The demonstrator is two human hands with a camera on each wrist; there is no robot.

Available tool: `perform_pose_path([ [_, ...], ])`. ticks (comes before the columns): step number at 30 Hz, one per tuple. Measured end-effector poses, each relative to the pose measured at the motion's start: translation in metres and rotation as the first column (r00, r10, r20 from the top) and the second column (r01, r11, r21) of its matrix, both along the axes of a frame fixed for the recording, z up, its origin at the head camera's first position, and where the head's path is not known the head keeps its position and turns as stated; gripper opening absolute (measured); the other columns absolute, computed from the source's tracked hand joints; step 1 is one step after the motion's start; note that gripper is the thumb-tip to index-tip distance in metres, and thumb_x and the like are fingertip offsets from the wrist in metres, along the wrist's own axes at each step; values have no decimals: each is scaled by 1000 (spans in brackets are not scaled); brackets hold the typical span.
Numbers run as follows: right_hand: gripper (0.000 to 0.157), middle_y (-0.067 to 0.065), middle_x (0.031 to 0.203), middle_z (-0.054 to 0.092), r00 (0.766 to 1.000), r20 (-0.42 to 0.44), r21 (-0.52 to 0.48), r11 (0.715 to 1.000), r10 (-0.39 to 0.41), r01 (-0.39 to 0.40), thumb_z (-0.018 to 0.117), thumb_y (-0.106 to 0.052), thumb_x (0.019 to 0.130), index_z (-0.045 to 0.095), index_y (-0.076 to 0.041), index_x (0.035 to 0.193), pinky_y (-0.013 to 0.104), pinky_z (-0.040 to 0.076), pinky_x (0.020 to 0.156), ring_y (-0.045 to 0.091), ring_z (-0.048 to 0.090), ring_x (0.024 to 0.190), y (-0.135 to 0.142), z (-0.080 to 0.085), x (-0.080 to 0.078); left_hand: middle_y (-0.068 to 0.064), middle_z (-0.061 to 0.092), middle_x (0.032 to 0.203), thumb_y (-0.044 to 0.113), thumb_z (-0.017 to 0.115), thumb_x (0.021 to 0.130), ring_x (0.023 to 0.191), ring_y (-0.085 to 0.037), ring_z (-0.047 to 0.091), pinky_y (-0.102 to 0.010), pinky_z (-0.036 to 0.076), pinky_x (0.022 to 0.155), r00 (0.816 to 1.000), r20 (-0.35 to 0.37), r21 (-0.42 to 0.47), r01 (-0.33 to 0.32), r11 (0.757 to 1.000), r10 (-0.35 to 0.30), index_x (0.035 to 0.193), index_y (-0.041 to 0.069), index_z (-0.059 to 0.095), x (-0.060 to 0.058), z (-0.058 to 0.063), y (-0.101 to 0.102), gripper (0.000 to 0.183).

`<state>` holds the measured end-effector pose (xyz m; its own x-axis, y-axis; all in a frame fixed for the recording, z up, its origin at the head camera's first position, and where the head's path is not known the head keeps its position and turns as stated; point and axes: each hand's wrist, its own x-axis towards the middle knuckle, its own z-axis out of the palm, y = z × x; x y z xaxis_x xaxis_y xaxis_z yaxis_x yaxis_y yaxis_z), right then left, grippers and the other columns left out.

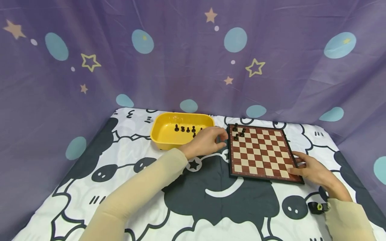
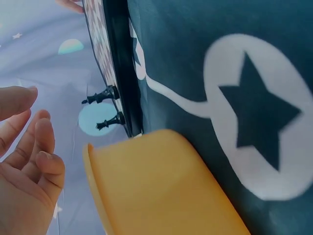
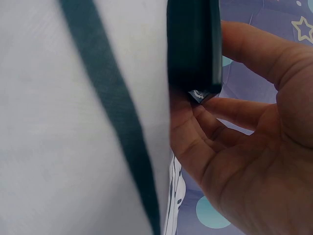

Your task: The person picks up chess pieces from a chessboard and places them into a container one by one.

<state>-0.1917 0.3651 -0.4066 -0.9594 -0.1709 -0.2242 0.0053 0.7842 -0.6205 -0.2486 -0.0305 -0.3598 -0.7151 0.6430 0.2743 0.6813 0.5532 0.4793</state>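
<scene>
A brown-and-cream chessboard (image 1: 260,152) lies on the cloth, with three black chess pieces (image 1: 236,137) near its far left corner. My left hand (image 1: 205,141) hovers between the board and a yellow tray (image 1: 159,144), its fingers loosely bent. In the left wrist view the left hand (image 2: 29,161) has nothing between thumb and fingers, and two black pieces (image 2: 102,95) stand on the board beyond. With my right hand (image 1: 313,170) I hold the board's near right edge, thumb on top. In the right wrist view other fingers (image 3: 188,142) reach beside and below the dark board edge (image 3: 193,49).
Several black chess pieces (image 1: 188,130) are inside the yellow tray, partly hidden by the left hand. A patterned cloth (image 1: 223,207) covers the table. A purple curtain (image 1: 181,67) hangs behind it. A black strap (image 1: 316,207) is at the right wrist.
</scene>
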Motion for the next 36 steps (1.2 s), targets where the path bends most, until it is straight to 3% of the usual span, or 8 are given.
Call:
perform_pose_path([
  [10, 94, 33, 121, 48, 1000, 7, 18, 1000, -4, 3, 74, -34, 82, 21, 14, 143, 35, 47, 71, 31, 58, 95, -1, 0, -1, 1, 64, 95, 17, 70, 87, 87, -14, 59, -24, 45, 74, 1000, -29, -3, -11, 1000, 10, 98, 15, 63, -14, -8, 25, 13],
  [22, 93, 31, 119, 48, 1000, 1, 10, 1000, -8, 8, 75, -34, 82, 22, 15, 142, 34, 47, 73, 31, 59, 95, 0, 0, -2, -2, 64, 101, 17, 68, 89, 88, -15, 58, -24, 45, 74, 998, 46, -61, -32, 998, 35, 108, 11, 65, -37, -10, 44, 20],
  [28, 94, 31, 119, 49, 1000, -1, 21, 1000, -7, 7, 74, -36, 82, 23, 14, 142, 35, 47, 74, 30, 58, 95, 0, 0, -3, 0, 62, 102, 18, 67, 89, 85, -9, 54, -25, 45, 73, 996, 65, -134, -51, 990, 60, 112, 14, 65, -46, -15, 51, 23],
  [36, 95, 31, 119, 48, 1000, 7, 28, 1000, -11, 11, 74, -37, 82, 22, 14, 142, 37, 47, 75, 31, 58, 95, 0, 0, -4, 2, 61, 104, 22, 68, 89, 89, -10, 55, -27, 46, 76, 994, 76, -213, -64, 975, 82, 115, 17, 63, -57, -22, 58, 26],
])
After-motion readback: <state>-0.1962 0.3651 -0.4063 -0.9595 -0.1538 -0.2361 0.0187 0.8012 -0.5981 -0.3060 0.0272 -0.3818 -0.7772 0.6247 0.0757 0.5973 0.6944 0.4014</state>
